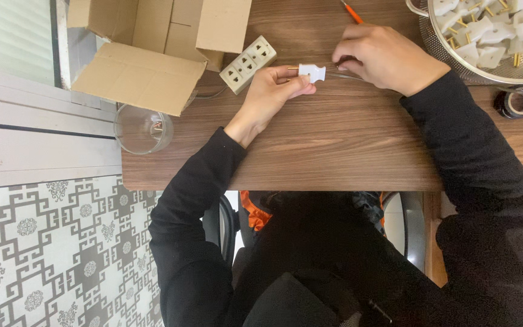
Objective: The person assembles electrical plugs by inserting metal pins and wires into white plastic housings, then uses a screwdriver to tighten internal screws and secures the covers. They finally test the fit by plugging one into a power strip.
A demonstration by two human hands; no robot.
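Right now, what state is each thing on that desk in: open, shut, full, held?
White plug: held in left hand, brass prongs pointing left.
Right hand: closed on an orange-handled tool.
Cardboard box: open, flaps spread.
Metal colander: filled with white plugs.
Glass bowl: upright, nearly empty.
Power strip: lying flat, nothing plugged in.
Tape roll: lying flat.

A wood-grain tabletop (334, 145) carries an open cardboard box (152, 48), a white power strip (248, 64), a metal colander (491, 45) of white plugs, a tape roll (517, 102) and a glass bowl (143, 129) at its corner.
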